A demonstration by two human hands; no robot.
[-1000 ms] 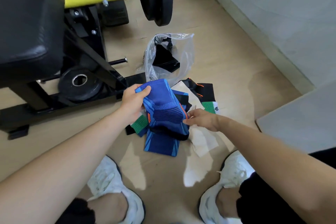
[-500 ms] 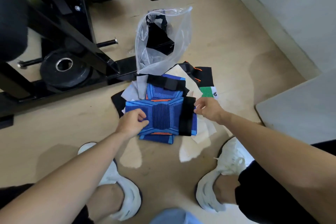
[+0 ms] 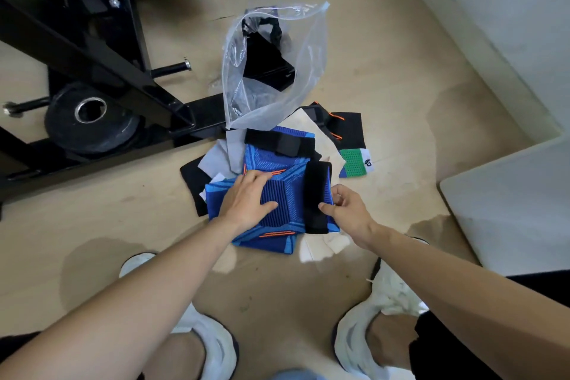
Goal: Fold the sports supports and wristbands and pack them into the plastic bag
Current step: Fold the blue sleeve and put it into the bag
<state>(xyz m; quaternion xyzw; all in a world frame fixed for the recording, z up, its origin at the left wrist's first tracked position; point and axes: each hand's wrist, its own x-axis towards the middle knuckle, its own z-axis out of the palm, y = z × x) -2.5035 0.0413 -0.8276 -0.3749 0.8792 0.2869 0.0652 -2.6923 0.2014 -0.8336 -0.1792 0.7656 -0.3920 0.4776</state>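
- Head view: left hand [image 3: 248, 200] spread flat, pinning the blue knit support [image 3: 279, 194] on the floor at centre.
- Right hand [image 3: 345, 210] pinches its black strap [image 3: 316, 194]; advise wrapping taut, edges aligned.
- Plastic bag [image 3: 308, 49], 12 o'clock, part filled.
- Green wristband [image 3: 354, 162], 2 o'clock: logo unreadable.

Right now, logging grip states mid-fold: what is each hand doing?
Left hand: open, pressed flat on the blue support.
Right hand: closed, pinching the black strap at the support's right edge.
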